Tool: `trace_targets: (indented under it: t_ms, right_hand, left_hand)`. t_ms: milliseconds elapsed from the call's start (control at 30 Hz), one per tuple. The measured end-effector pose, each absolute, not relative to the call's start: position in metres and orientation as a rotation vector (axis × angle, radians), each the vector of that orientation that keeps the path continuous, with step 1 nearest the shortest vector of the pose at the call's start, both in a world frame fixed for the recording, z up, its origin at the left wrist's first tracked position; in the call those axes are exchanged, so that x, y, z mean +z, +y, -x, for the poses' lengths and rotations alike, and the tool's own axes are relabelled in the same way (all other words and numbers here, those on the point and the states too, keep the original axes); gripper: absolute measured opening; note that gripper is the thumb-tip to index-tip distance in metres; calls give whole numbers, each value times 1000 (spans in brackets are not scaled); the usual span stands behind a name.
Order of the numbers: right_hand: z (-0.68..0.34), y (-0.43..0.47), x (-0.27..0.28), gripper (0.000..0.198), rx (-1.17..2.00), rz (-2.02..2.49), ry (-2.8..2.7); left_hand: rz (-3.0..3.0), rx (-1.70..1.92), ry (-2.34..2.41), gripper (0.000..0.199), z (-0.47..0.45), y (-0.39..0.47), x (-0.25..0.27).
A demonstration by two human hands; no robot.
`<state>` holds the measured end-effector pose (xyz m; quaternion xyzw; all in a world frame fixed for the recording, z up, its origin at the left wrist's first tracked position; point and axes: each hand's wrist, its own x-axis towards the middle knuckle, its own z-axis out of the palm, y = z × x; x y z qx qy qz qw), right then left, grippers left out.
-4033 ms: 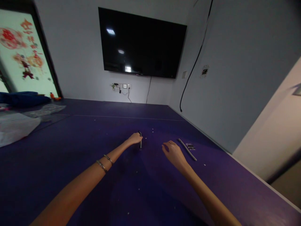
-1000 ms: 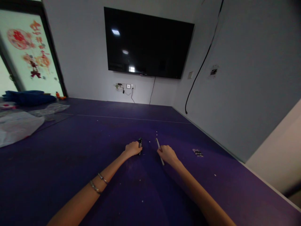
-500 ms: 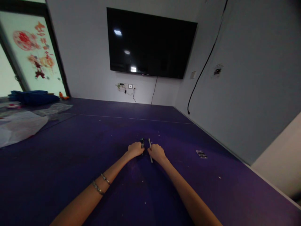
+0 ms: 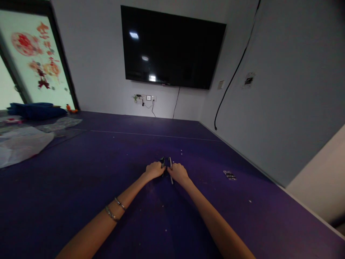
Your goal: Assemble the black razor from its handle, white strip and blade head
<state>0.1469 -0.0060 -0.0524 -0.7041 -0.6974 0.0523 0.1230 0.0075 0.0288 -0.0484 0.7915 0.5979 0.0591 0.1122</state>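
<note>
Low over the purple surface, my left hand (image 4: pixel 154 170) is closed around a small dark object (image 4: pixel 162 160) with a pale edge, mostly covered by the fingers. My right hand (image 4: pixel 178 173) grips a slim, pale, stick-like piece (image 4: pixel 170 161), whose ends stick out above and below the fist. Only a narrow gap separates the two hands, with their thumbs facing each other. The kind of either object is too small to make out, and I cannot tell whether they are joined.
A small clear packet with dark contents (image 4: pixel 229 175) lies to the right. White plastic sheeting (image 4: pixel 25 145) and dark blue cloth (image 4: pixel 36 110) are at the left. A large television (image 4: pixel 172 48) hangs on the wall, and a black cable (image 4: pixel 234 77) dangles at the right.
My right hand and the pale piece have shifted slightly left, so the gap between the hands looks a little narrower. The view has moved slightly; both grips stay closed.
</note>
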Motion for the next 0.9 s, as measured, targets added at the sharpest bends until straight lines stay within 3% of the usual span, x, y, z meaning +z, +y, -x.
trace_targets:
  t_ms: [100, 300, 600, 900]
  right_hand:
    - [-162, -8, -47, 43, 180, 1993, -2011]
    - [-238, -11, -37, 25, 294, 1707, -2082]
    - [-379, -36, -36, 51, 238, 1866, -2151]
    - [-437, -53, -36, 52, 259, 2143, -2037]
  left_hand:
    - [-2286, 236, 1776, 48, -4, 33, -48]
    - [-2262, 346, 1818, 45, 5, 41, -49]
    - [-2216, 448, 1921, 40, 15, 44, -52]
    - [-2259, 456, 1937, 40, 17, 42, -59]
